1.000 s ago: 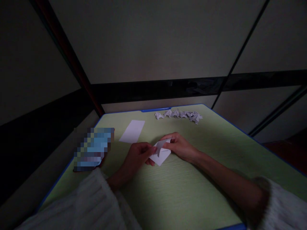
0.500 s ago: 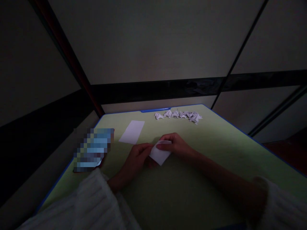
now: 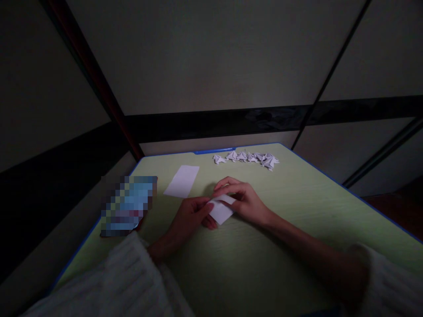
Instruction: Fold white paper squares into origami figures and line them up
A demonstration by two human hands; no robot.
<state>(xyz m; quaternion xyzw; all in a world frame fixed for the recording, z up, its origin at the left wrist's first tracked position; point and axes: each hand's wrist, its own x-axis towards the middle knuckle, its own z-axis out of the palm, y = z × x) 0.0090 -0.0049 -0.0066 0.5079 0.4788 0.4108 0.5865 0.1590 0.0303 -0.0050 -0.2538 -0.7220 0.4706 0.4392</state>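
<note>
Between both hands, just above the table, is a small folded piece of white paper (image 3: 222, 213). My left hand (image 3: 191, 216) pinches its left side, thumb on top and fingers underneath. At the paper's right and far edges is my right hand (image 3: 247, 201), its thumb at a raised flap and its fingers arched over the far side. A flat white sheet of paper (image 3: 182, 181) lies on the table beyond my left hand. Several folded paper figures (image 3: 243, 156) sit in a row near the far edge, the right-hand ones bunched together.
The pale green table (image 3: 297, 207) has a blue rim. At its left side lies a tablet or phone (image 3: 130, 207) with a blurred-out screen, close to my left sleeve (image 3: 132, 268). Panelled cabinet doors (image 3: 214, 57) rise behind the table.
My right thumb has shifted off the paper's top to its right edge, and the right fingers have spread over the far side. A flap now stands up. My left thumb lies further onto the paper.
</note>
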